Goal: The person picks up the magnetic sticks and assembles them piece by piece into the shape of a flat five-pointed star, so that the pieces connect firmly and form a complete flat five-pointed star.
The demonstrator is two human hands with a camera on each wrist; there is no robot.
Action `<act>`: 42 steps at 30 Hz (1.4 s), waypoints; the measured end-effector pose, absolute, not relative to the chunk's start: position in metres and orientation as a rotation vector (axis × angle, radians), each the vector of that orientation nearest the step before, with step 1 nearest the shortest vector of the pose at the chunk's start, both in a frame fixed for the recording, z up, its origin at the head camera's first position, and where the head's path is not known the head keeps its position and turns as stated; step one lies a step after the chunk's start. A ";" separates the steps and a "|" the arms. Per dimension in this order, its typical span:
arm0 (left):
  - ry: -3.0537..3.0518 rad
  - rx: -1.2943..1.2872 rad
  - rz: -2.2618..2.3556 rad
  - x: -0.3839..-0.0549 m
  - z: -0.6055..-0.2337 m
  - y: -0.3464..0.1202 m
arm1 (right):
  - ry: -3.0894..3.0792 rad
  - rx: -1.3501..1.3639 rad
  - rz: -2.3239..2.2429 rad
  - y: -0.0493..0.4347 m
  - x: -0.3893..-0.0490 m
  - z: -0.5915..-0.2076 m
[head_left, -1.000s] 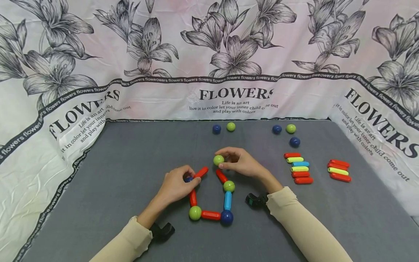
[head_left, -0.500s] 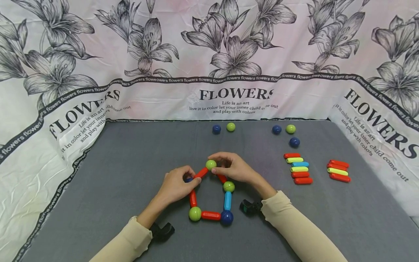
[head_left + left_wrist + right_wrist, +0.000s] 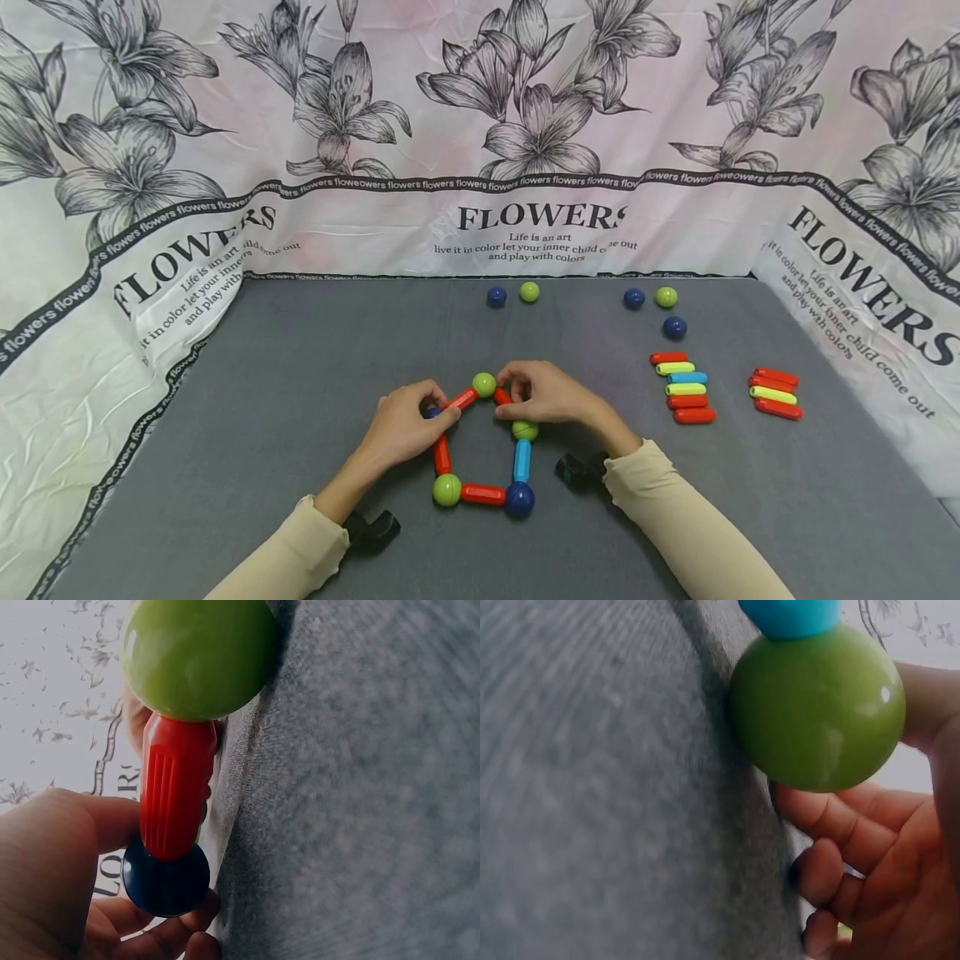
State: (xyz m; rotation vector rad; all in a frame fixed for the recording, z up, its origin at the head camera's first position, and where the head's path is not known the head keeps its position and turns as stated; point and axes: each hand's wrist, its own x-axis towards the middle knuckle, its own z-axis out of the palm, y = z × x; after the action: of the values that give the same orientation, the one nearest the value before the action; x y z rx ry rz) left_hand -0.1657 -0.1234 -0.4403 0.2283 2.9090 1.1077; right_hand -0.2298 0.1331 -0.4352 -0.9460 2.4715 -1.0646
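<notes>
- Left hand point(image 3: 405, 422): thumb and fingers closed around the left blue ball point(image 3: 166, 879); the gap between them is only as wide as the ball. The left wrist view shows the thumb at the junction of ball and rod.
- Right hand point(image 3: 551, 393): thumb and index finger nearly together, pinching the upper-right red rod point(image 3: 503, 398). In the right wrist view the right green ball point(image 3: 817, 712) masks the pinch point.
- Assembly position: centre of the grey surface point(image 3: 285, 350), between both hands, laid out as a five-sided outline.
- Upper-left red rod point(image 3: 461, 401): runs from the left blue ball to the top green ball point(image 3: 483, 384).
- Upper-right red rod: upper end close to the top green ball; contact cannot be confirmed.
- Left side: left red rod point(image 3: 442, 456), joined to the lower-left green ball point(image 3: 447, 490).
- Base: bottom red rod point(image 3: 483, 494), reaching the lower-right blue ball point(image 3: 519, 499).
- Right side: light blue rod point(image 3: 522, 461), up to the right green ball.
- Loose rods, right: column of six point(image 3: 687, 378); group of four point(image 3: 774, 394) farther right.
- Loose balls, far edge: blue and green pair point(image 3: 528, 292); cluster of three point(image 3: 675, 327).
- Backdrop: flower-printed cloth point(image 3: 540, 229).
</notes>
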 end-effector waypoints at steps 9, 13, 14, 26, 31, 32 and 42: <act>2.913 0.222 1.106 -0.166 -0.440 -0.124 | 2.317 -0.918 -1.192 0.137 -0.234 -0.439; 2.914 0.229 1.109 -0.166 -0.440 -0.124 | 2.293 -0.917 -1.219 0.137 -0.234 -0.439; 2.911 0.232 1.109 -0.166 -0.440 -0.124 | 2.287 -0.918 -1.225 0.137 -0.234 -0.440; 2.739 0.365 1.049 -0.171 -0.430 -0.138 | 2.305 -0.929 -1.231 0.140 -0.235 -0.443; 2.736 0.432 0.964 -0.171 -0.425 -0.139 | 2.372 -0.931 -1.157 0.142 -0.235 -0.437; 2.736 0.438 0.954 -0.171 -0.425 -0.139 | 2.381 -0.928 -1.146 0.143 -0.234 -0.435; 2.758 0.411 0.932 -0.168 -0.424 -0.137 | 2.325 -0.878 -1.049 0.151 -0.236 -0.431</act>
State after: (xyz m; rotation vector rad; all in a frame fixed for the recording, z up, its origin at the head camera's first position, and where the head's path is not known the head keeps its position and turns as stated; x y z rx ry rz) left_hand -0.1683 -0.1365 -0.4242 0.4109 2.7581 0.9317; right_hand -0.2357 0.1513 -0.4310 -0.8782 2.3245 -1.0489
